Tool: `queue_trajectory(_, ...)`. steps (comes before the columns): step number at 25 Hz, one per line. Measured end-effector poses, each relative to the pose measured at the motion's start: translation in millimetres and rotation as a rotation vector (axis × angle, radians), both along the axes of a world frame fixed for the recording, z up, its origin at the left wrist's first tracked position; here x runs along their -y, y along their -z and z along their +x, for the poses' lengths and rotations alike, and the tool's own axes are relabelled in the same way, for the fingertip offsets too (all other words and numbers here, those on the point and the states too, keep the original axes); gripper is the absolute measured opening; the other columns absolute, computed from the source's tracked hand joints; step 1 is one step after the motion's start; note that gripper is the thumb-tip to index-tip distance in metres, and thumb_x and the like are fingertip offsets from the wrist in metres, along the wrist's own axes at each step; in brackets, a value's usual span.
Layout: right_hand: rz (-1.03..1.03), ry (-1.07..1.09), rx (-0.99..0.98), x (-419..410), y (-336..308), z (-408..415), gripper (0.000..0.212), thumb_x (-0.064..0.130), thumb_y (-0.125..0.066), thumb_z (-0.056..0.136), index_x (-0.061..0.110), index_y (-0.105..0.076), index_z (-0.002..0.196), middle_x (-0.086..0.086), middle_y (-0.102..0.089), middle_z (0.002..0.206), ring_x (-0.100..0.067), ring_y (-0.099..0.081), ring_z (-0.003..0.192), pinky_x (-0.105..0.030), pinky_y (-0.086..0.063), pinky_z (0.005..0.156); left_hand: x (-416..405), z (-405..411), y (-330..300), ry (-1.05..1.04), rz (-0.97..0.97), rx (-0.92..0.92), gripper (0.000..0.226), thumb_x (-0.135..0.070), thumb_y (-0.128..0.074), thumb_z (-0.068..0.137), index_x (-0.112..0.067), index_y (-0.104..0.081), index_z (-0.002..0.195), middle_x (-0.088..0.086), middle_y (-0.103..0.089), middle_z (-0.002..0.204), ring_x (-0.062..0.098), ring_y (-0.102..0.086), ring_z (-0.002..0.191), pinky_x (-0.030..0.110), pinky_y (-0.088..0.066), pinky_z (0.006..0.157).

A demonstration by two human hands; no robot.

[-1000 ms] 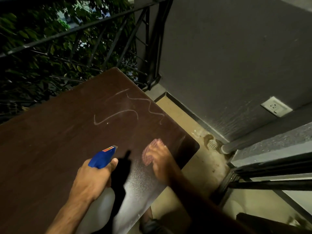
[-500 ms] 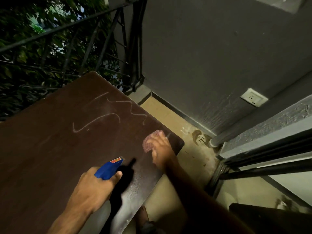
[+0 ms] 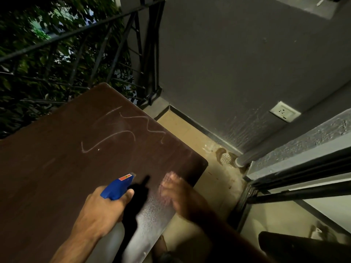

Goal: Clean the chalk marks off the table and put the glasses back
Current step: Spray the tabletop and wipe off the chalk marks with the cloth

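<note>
White chalk marks (image 3: 114, 137) squiggle across the far part of the dark brown table (image 3: 47, 168). My left hand (image 3: 102, 209) grips a white spray bottle with a blue head (image 3: 117, 188), its nozzle pointing over the table toward the marks. My right hand (image 3: 182, 196), blurred by motion, presses a pink cloth (image 3: 168, 179) flat on the table near its right edge. Only the cloth's far edge shows past my fingertips. A misted wet patch (image 3: 152, 211) shines between my hands. No glasses are in view.
A black metal railing (image 3: 76, 33) with foliage behind runs along the table's far side. The grey wall carries a socket (image 3: 284, 112). A floor drain (image 3: 225, 158) sits in the corner beside a sliding door frame (image 3: 294, 179). A dark object (image 3: 303, 247) lies at bottom right.
My right hand has slid the cloth back toward me along the table's right edge. The spray bottle in my left hand has stayed about where it was.
</note>
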State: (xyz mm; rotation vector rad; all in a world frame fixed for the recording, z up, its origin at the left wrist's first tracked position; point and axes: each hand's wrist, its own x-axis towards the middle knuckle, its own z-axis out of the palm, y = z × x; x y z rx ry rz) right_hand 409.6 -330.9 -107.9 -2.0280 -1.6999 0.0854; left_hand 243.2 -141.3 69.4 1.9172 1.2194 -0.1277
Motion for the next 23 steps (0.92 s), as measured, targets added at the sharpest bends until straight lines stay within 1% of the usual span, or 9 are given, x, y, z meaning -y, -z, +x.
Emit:
queue_trajectory(2,-0.128,0.095,0.1,-23,5,56,0.029,0.007,-0.054,0.094,0.011,-0.07,0.118,-0.011,-0.065,0.129,-0.032,-0.052,0.133,-0.047,-0.023,0.123,-3,-1,1,-0.003,0.002,-0.003,0.051,-0.04,-0.069,0.091,0.0,-0.057,0.061,0.005,-0.059,0.045,0.009,-0.048,0.035,0.03,-0.04,0.054)
queue_trajectory(6,-0.211,0.683,-0.194,-54,-7,96,0.048,0.013,-0.046,0.085,-0.001,-0.062,0.127,-0.022,-0.059,0.135,-0.041,-0.046,0.136,-0.048,-0.024,0.123,-6,-1,4,-0.037,0.001,-0.011,0.05,-0.039,-0.07,0.09,0.001,-0.057,0.064,0.011,-0.063,0.051,0.018,-0.049,0.042,0.032,-0.039,0.054)
queue_trajectory(9,-0.034,0.412,0.017,-46,-10,39,0.028,0.013,-0.045,0.099,0.009,-0.069,0.112,-0.012,-0.067,0.118,-0.032,-0.058,0.124,-0.047,-0.026,0.121,-4,-2,1,-0.048,-0.019,-0.002,0.05,-0.039,-0.07,0.09,0.002,-0.058,0.065,0.008,-0.06,0.047,0.017,-0.05,0.042,0.031,-0.04,0.053)
queue_trajectory(11,0.125,0.262,-0.017,-30,10,-10,0.028,0.016,-0.043,0.103,0.013,-0.067,0.116,-0.006,-0.064,0.128,-0.028,-0.054,0.131,-0.051,-0.031,0.118,-7,0,4,-0.081,-0.017,0.003,0.05,-0.04,-0.07,0.089,0.002,-0.058,0.066,0.006,-0.057,0.046,0.018,-0.05,0.044,0.03,-0.039,0.052)
queue_trajectory(13,0.124,0.23,-0.105,-15,24,-60,0.037,0.02,-0.035,0.105,0.022,-0.064,0.127,0.003,-0.053,0.147,-0.025,-0.047,0.14,-0.048,-0.036,0.115,-14,4,5,-0.138,-0.018,-0.003,0.05,-0.042,-0.069,0.089,0.002,-0.058,0.068,0.006,-0.058,0.048,0.019,-0.051,0.046,0.029,-0.038,0.051)
queue_trajectory(15,0.177,0.226,-0.136,-6,31,-88,0.037,0.022,-0.035,0.107,0.027,-0.07,0.116,0.008,-0.06,0.139,-0.022,-0.056,0.132,-0.042,-0.044,0.107,-20,9,6,-0.175,-0.019,-0.007,0.049,-0.044,-0.067,0.09,0.0,-0.06,0.07,0.01,-0.065,0.055,0.023,-0.058,0.051,0.029,-0.04,0.052)
queue_trajectory(18,0.299,0.285,-0.154,-20,7,-70,0.034,0.022,-0.042,0.105,0.026,-0.075,0.098,0.009,-0.071,0.12,-0.019,-0.066,0.119,-0.04,-0.051,0.099,-35,19,2,-0.199,0.01,-0.006,0.05,-0.046,-0.064,0.092,-0.001,-0.063,0.069,0.009,-0.068,0.056,0.021,-0.062,0.054,0.027,-0.04,0.05)
queue_trajectory(21,0.22,0.237,-0.132,-55,-25,-15,0.031,0.025,-0.033,0.107,0.021,-0.064,0.103,0.004,-0.066,0.114,-0.015,-0.059,0.121,-0.036,-0.035,0.115,-49,25,-2,-0.219,0.027,0.013,0.05,-0.046,-0.063,0.092,-0.004,-0.062,0.065,0.005,-0.065,0.052,0.014,-0.056,0.046,0.027,-0.038,0.048)
queue_trajectory(23,0.119,0.203,-0.102,-92,-26,28,0.035,0.022,-0.03,0.105,0.016,-0.063,0.098,-0.002,-0.063,0.108,-0.019,-0.056,0.117,-0.042,-0.029,0.118,-55,25,-3,-0.238,0.029,0.029,0.051,-0.045,-0.064,0.091,-0.004,-0.061,0.062,0.001,-0.06,0.046,0.011,-0.051,0.04,0.027,-0.037,0.048)
